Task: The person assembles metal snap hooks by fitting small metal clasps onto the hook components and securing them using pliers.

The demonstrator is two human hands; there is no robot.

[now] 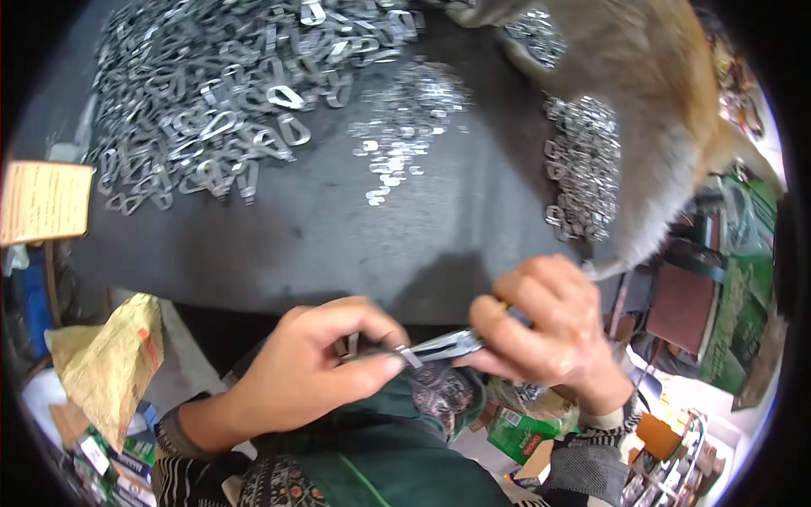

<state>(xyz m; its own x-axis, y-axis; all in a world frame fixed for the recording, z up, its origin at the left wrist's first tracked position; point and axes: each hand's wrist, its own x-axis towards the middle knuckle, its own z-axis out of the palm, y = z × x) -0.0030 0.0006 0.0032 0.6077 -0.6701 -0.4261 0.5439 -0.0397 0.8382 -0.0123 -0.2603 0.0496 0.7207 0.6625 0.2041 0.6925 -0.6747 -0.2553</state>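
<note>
Close in front of my body, just off the table's near edge, both hands work together. My right hand [545, 325] is wrapped round a pair of pliers [454, 344], whose jaws point left. At the jaw tips sits a small flat metal piece [410, 357]. My left hand [329, 359] pinches a metal clip [351, 345] between thumb and index finger, and this clip meets the small piece. Fingers cover much of the clip, so I cannot tell exactly how the two parts join. The pliers' handles are mostly hidden in my right fist.
On the dark table [321, 245] lie a big heap of metal loops [220, 110], a central scatter of small metal bits [410, 110] and a pile of small clips [585, 169]. A tan furry animal [650, 93] lies along the right side. A cardboard box [46, 203] stands left.
</note>
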